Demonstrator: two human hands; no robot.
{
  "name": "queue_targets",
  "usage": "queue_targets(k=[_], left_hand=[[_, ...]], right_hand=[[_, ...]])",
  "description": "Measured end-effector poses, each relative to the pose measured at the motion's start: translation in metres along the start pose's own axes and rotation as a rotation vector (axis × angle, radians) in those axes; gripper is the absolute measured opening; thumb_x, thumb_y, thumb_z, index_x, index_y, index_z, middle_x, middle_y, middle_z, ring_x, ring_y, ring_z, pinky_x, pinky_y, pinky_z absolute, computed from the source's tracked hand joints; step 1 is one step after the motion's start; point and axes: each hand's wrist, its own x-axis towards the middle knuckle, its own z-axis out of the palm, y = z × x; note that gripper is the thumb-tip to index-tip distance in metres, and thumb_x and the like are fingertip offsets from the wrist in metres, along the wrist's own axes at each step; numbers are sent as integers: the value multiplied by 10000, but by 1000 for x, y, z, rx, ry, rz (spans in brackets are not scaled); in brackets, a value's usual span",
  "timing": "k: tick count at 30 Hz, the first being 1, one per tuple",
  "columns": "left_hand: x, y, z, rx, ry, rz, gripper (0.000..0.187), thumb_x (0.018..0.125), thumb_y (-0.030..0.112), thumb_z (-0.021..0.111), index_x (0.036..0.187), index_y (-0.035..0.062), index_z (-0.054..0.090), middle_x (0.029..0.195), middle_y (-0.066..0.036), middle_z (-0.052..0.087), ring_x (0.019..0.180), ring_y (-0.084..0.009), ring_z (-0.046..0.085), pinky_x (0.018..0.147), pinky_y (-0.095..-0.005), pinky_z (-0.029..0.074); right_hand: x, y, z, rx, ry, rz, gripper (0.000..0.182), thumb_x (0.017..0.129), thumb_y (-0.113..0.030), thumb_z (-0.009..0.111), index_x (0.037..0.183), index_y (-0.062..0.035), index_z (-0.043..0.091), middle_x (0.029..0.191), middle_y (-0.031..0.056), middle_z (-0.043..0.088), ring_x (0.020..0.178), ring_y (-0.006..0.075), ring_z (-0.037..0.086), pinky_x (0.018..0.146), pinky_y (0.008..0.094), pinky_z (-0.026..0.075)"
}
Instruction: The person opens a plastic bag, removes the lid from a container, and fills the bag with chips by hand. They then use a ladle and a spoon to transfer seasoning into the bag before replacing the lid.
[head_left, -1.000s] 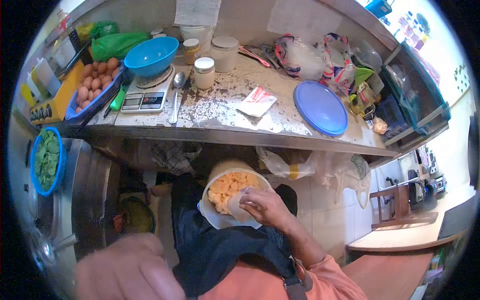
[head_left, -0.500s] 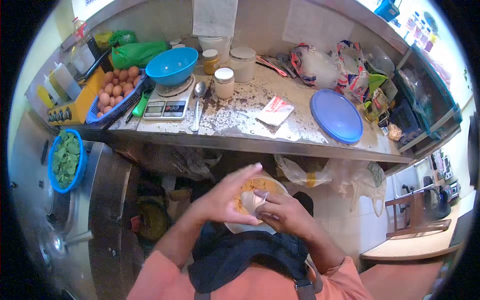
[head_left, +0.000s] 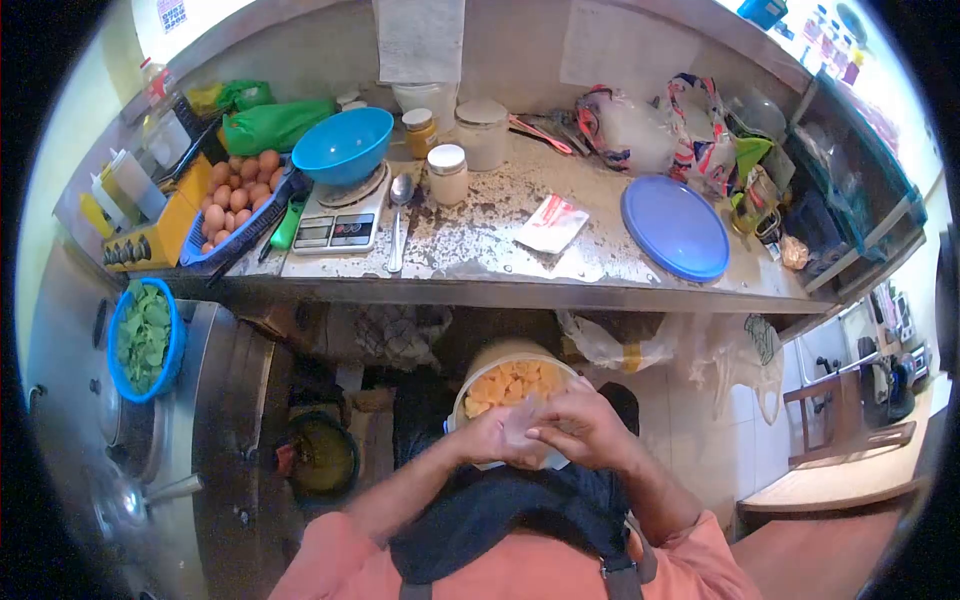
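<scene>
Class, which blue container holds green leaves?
The round blue plastic basket at far left; the oblong blue basket holds brown eggs, the blue plastic bowl shows none.

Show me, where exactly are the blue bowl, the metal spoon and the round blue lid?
Blue bowl (head_left: 343,145), head view, middle of its inside.
Metal spoon (head_left: 402,189), head view, its scooping end.
Round blue lid (head_left: 675,228), head view, middle of its flat face.

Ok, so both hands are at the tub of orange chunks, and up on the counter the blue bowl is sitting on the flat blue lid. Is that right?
Not quite: the blue bowl sits on the scale, as the head view shows, well apart from the flat blue lid. Both hands, left and right, are indeed at the tub of orange chunks.
</scene>
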Motion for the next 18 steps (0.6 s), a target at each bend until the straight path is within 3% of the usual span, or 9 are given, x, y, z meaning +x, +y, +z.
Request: queue_targets(k=[2,4,5,8,9,10,12,15,18], left_hand=[[-1,2,1,55,-63,-84,440,842,182,747,1215,35,565,1162,-63,627,1100,-184,586,950,-347,468],[5,9,1,380,34,78,358,840,175,761,1139,44,613,1012,-42,664,928,-135,620,847,-311,499],[6,14,3,204,90,-22,326,851,185,754,1112,42,624,989,-48,670,914,-129,623,832,-306,495],[8,4,-11,179,18,61,301,863,189,746,1102,44,633,987,-46,678,915,-124,627,826,-303,494],[12,9,-7,-144,10,-54,337,837,229,777,1092,49,649,979,-46,685,917,-131,632,827,-298,493],[12,17,-6,-147,5,-54,337,837,229,777,1092,49,649,979,-46,685,917,-131,632,827,-298,493],[9,35,-10,211,-27,-53,396,797,276,813,1089,53,667,1005,-48,692,925,-131,632,832,-297,493],[8,35,-13,101,15,-193,440,766,319,835,1076,49,678,1040,-46,692,933,-128,629,841,-295,489],[14,38,-23,149,-112,-329,438,805,363,792,1079,42,679,1052,-40,689,948,-125,622,861,-295,486]], right_hand=[[8,-2,2,121,26,-25,129,792,-152,755,880,-117,668,810,64,652,755,259,625,735,374,478],[10,-1,3,240,51,-53,130,796,-154,752,881,-109,664,822,75,657,763,268,632,725,370,487],[8,-1,3,203,2,-9,125,812,-153,740,892,-102,657,836,87,660,765,279,637,706,365,495],[8,4,0,100,-27,12,121,843,-152,715,921,-90,646,840,108,662,744,305,640,666,359,506],[7,6,-1,35,-10,-20,122,859,-152,703,939,-85,641,830,116,661,722,319,638,647,360,508],[5,7,0,32,-9,-13,122,859,-152,703,939,-85,641,830,116,661,722,319,638,647,360,508],[2,8,2,69,6,100,116,886,-139,676,970,-75,629,773,117,638,657,285,620,637,344,499],[-4,9,-5,160,-27,323,112,899,-115,660,990,-62,622,715,96,610,603,182,576,616,294,478],[-7,11,-3,213,98,329,94,907,-92,649,983,-47,616,703,52,598,622,92,514,609,249,449]])
